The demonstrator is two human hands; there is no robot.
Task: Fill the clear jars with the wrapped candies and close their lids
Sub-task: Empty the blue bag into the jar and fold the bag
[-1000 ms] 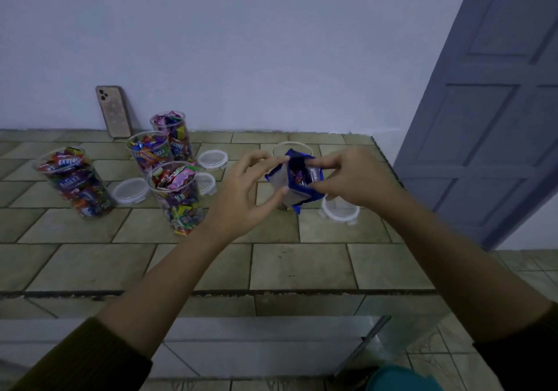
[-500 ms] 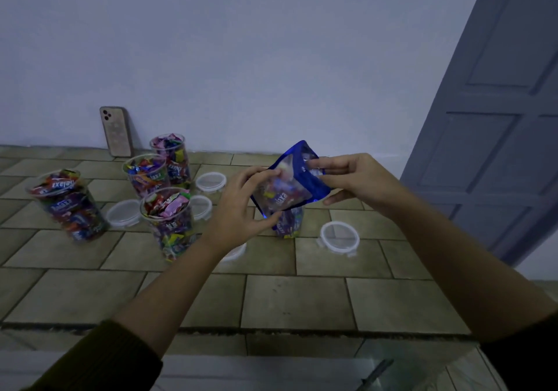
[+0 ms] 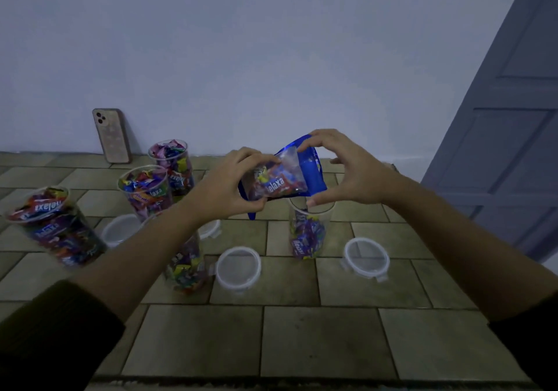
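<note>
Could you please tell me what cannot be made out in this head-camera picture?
Head view, front jar: rim and upper half hidden by the left forearm.
Head view, candy bag: its open end is hidden by the left hand and right hand.
Head view, leftmost jar: blurred, fine wrapper print unreadable.
Head view, lid behind the left wrist: mostly hidden.

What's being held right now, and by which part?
The candy bag, in both hands, over the part-filled jar. Left hand grips its left end, fingers on top, thumb under; right hand grips the blue right end.
</note>
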